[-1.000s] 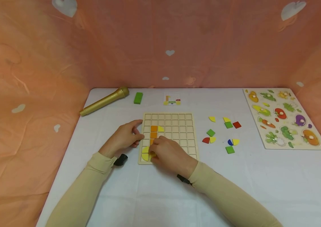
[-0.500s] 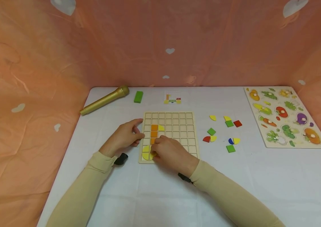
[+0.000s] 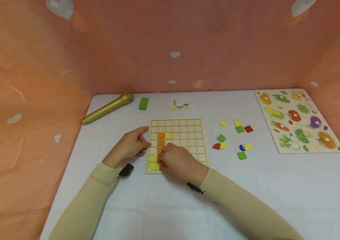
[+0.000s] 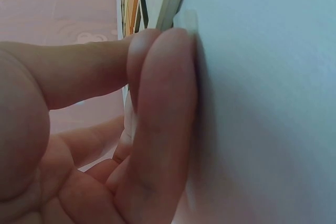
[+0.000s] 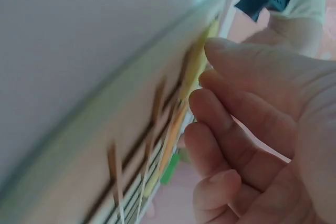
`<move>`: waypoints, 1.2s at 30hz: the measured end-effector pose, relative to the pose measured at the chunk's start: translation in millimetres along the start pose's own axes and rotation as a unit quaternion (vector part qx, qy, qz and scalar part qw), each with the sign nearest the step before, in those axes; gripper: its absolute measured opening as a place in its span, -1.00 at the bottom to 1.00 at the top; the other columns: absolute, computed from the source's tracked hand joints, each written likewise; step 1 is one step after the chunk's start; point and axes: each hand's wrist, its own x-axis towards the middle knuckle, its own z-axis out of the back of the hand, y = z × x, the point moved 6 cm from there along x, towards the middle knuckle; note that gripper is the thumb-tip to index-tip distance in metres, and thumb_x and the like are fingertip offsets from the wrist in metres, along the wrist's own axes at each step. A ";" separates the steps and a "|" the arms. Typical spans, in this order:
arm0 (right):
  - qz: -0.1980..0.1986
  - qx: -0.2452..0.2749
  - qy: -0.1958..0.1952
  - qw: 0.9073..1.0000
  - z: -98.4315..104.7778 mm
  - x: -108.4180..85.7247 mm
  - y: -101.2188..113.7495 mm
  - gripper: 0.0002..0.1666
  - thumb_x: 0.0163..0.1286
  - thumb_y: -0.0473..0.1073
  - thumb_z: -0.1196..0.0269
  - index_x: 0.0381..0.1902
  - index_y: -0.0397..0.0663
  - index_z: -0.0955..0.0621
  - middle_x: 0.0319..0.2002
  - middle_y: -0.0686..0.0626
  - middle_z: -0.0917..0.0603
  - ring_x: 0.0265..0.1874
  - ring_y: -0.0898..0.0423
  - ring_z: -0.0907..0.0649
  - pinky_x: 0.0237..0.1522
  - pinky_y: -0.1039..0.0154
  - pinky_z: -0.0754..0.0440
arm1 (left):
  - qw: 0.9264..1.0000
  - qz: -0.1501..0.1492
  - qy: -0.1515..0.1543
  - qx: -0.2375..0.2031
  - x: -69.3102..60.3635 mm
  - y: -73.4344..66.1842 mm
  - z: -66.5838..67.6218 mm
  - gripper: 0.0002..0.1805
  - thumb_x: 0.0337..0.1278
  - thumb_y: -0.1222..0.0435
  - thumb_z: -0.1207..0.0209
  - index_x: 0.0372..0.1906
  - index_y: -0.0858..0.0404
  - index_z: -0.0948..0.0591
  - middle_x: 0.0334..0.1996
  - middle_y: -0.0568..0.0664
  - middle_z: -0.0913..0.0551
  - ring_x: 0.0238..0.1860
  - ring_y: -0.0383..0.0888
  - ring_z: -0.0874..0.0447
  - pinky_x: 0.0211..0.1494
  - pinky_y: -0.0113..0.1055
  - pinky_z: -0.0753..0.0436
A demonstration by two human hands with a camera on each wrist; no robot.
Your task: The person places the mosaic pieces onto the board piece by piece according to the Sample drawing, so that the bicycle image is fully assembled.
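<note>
A square wooden grid board (image 3: 177,122) lies on the table in the head view. Orange square tiles (image 3: 161,142) and yellow tiles (image 3: 152,166) fill some cells on its left side. My left hand (image 3: 130,145) rests against the board's left edge, index finger near the upper corner and thumb lower down; its fingers (image 4: 165,93) touch the rim in the left wrist view. Over the lower-left cells my right hand (image 3: 179,162) pinches a yellow tile (image 5: 195,72) at the board, thumb and index tips close together. Those fingertips partly cover the tile in the head view.
Loose green, red, blue and yellow tiles (image 3: 221,138) lie right of the board. Behind it are a pattern card (image 3: 180,104), a green block (image 3: 143,103) and a gold microphone (image 3: 108,108). A vegetable puzzle board (image 3: 300,120) stands far right.
The head view shifts slightly. Both hands stay in nearly the same place on the board, the right fingertips still over the lower-left yellow tiles.
</note>
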 end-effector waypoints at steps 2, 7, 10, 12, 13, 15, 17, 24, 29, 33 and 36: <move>-0.004 0.008 -0.004 1.000 5.7 -2.3 -5.5 -0.91 0.35 -0.26 -0.45 -0.25 0.06 -0.84 -0.27 0.12 -0.73 -0.26 0.15 -0.55 -0.24 0.35 -0.61 | 1.000 0.001 0.000 0.001 1.1 -0.5 -0.6 -0.15 0.45 0.29 -0.37 0.71 0.11 -0.25 -0.13 0.14 -0.63 -0.40 -0.09 -0.72 -0.24 -0.32 -0.80; -0.036 0.023 -0.023 0.999 23.5 -16.4 -30.5 -0.88 0.40 -0.24 -0.39 -0.22 0.08 -0.84 -0.25 0.13 -0.72 -0.22 0.15 -0.57 -0.24 0.32 -0.62 | 1.000 0.001 -0.003 0.006 1.7 -1.4 -0.1 -0.15 0.45 0.30 -0.37 0.71 0.11 -0.25 -0.12 0.14 -0.62 -0.40 -0.11 -0.71 -0.25 -0.33 -0.80; -0.061 0.017 -0.028 0.998 34.5 -29.8 -48.7 -0.91 0.44 -0.20 -0.41 -0.19 0.06 -0.84 -0.21 0.11 -0.73 -0.17 0.12 -0.58 -0.19 0.26 -0.65 | 1.000 0.002 -0.005 0.008 0.7 -0.9 1.4 -0.14 0.45 0.30 -0.37 0.71 0.12 -0.24 -0.10 0.15 -0.61 -0.39 -0.11 -0.71 -0.25 -0.32 -0.80; -0.076 0.012 -0.031 0.997 42.0 -40.5 -61.0 -0.91 0.45 -0.18 -0.42 -0.16 0.03 -0.85 -0.18 0.10 -0.75 -0.14 0.10 -0.61 -0.15 0.22 -0.68 | 1.000 0.001 -0.006 0.012 0.6 -0.8 2.2 -0.14 0.44 0.31 -0.37 0.71 0.12 -0.24 -0.10 0.15 -0.61 -0.39 -0.11 -0.71 -0.25 -0.32 -0.81; -0.086 0.011 -0.033 0.996 45.6 -46.1 -67.2 -0.91 0.46 -0.17 -0.43 -0.15 0.01 -0.85 -0.17 0.09 -0.75 -0.12 0.09 -0.62 -0.13 0.21 -0.70 | 1.000 0.000 -0.006 0.013 0.6 -0.7 2.4 -0.14 0.44 0.31 -0.37 0.71 0.13 -0.25 -0.09 0.16 -0.61 -0.39 -0.11 -0.72 -0.25 -0.32 -0.81; -0.099 0.005 -0.038 0.994 52.2 -57.6 -79.6 -0.88 0.46 -0.17 -0.45 -0.11 -0.02 -0.85 -0.15 0.07 -0.77 -0.08 0.07 -0.64 -0.08 0.16 -0.73 | 1.000 -0.001 -0.004 0.012 0.8 -0.7 2.0 -0.14 0.44 0.31 -0.37 0.71 0.13 -0.24 -0.09 0.16 -0.60 -0.39 -0.11 -0.72 -0.24 -0.32 -0.81; -0.122 0.004 -0.041 0.992 57.6 -69.4 -93.0 -0.86 0.43 -0.19 -0.46 -0.09 -0.05 -0.84 -0.14 0.06 -0.76 -0.05 0.07 -0.66 -0.05 0.14 -0.74 | 1.000 -0.004 -0.003 0.014 1.5 -0.7 1.5 -0.14 0.44 0.30 -0.37 0.71 0.14 -0.25 -0.09 0.16 -0.60 -0.39 -0.12 -0.72 -0.25 -0.33 -0.81; -0.188 -0.017 -0.043 0.981 67.0 -104.3 -138.8 -0.80 0.41 -0.21 -0.46 -0.05 -0.09 -0.84 -0.10 -0.02 -0.79 0.02 -0.03 -0.69 0.07 0.01 -0.75 | 1.000 -0.002 -0.004 0.006 2.8 0.0 -0.4 -0.14 0.44 0.30 -0.37 0.71 0.13 -0.24 -0.08 0.15 -0.60 -0.37 -0.11 -0.71 -0.25 -0.34 -0.81; -0.223 -0.003 -0.046 0.974 69.1 -115.0 -162.8 -0.79 0.43 -0.19 -0.38 -0.05 -0.11 -0.83 -0.05 -0.07 -0.80 0.07 -0.10 -0.70 0.12 -0.09 -0.74 | 1.000 -0.005 -0.005 -0.003 2.5 1.8 -0.2 -0.14 0.44 0.30 -0.37 0.71 0.13 -0.25 -0.08 0.15 -0.60 -0.36 -0.11 -0.71 -0.25 -0.34 -0.81; -0.238 0.010 -0.053 0.970 70.2 -116.2 -172.4 -0.74 0.43 -0.14 -0.42 -0.05 -0.19 -0.82 -0.07 -0.12 -0.82 0.05 -0.14 -0.70 0.09 -0.13 -0.75 | 1.000 -0.002 -0.005 -0.008 2.3 2.7 -0.6 -0.13 0.43 0.30 -0.38 0.71 0.12 -0.25 -0.09 0.15 -0.60 -0.36 -0.09 -0.71 -0.25 -0.33 -0.81; -0.242 0.006 -0.052 0.969 69.9 -114.4 -175.7 -0.70 0.44 -0.08 -0.46 -0.06 -0.20 -0.81 -0.10 -0.14 -0.81 -0.01 -0.13 -0.70 0.05 -0.12 -0.75 | 1.000 0.003 -0.003 -0.016 2.9 2.4 -1.7 -0.14 0.43 0.30 -0.39 0.71 0.10 -0.25 -0.08 0.16 -0.59 -0.36 -0.08 -0.70 -0.24 -0.33 -0.81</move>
